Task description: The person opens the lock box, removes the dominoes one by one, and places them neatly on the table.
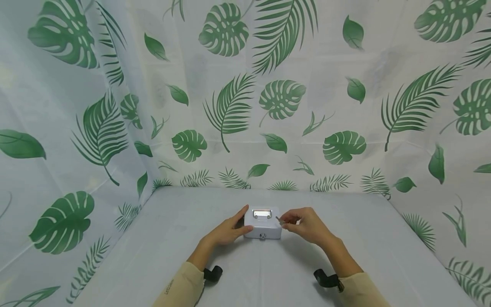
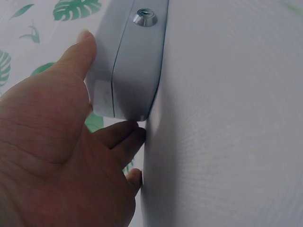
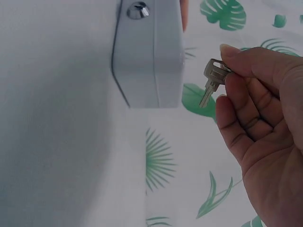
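A small white cash box (image 1: 263, 230) with a metal handle (image 1: 262, 212) on its lid stands closed on the table. Its round silver lock (image 2: 145, 17) is on the front face, keyhole bare. My left hand (image 1: 229, 230) holds the box at its left side, thumb on the lid near the front corner and the other fingers along the side. Off the box's right side, my right hand (image 1: 309, 224) pinches a small silver key (image 3: 214, 78) between thumb and forefinger. In the right wrist view the key's blade points down, apart from the box and the lock.
The table (image 1: 184, 204) wears a pale plain cover. White cloth (image 1: 238, 157) printed with green leaves hangs behind the table and along both sides. A black wrist camera mount (image 1: 213, 274) sits by the left sleeve, another mount (image 1: 327, 279) by the right sleeve.
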### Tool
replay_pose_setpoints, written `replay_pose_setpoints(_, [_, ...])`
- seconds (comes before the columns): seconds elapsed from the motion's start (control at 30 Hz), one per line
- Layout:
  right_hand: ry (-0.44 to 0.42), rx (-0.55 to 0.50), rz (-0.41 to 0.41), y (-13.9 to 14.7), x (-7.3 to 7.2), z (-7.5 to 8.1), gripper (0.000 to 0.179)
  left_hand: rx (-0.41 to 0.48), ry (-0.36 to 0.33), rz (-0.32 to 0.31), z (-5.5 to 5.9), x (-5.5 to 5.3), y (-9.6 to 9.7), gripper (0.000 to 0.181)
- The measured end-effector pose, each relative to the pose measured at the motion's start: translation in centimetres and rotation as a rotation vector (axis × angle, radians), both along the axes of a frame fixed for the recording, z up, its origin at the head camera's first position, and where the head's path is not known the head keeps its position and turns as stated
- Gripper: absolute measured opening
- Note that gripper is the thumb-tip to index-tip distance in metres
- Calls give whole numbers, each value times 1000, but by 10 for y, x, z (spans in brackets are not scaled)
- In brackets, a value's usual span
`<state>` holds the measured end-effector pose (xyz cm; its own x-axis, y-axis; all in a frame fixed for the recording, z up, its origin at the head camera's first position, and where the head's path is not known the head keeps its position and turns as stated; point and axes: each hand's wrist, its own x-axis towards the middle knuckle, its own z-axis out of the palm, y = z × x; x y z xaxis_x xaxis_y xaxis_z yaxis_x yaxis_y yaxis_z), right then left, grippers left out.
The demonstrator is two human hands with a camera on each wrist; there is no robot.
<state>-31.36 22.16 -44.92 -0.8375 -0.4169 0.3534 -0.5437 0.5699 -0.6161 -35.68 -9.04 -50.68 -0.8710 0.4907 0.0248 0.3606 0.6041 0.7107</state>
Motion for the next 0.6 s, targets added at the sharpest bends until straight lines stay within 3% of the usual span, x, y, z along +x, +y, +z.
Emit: replay_pose_setpoints(0.6, [10,-58,45,-24,3,-7,13,19,-5,-3,1,1,0,84])
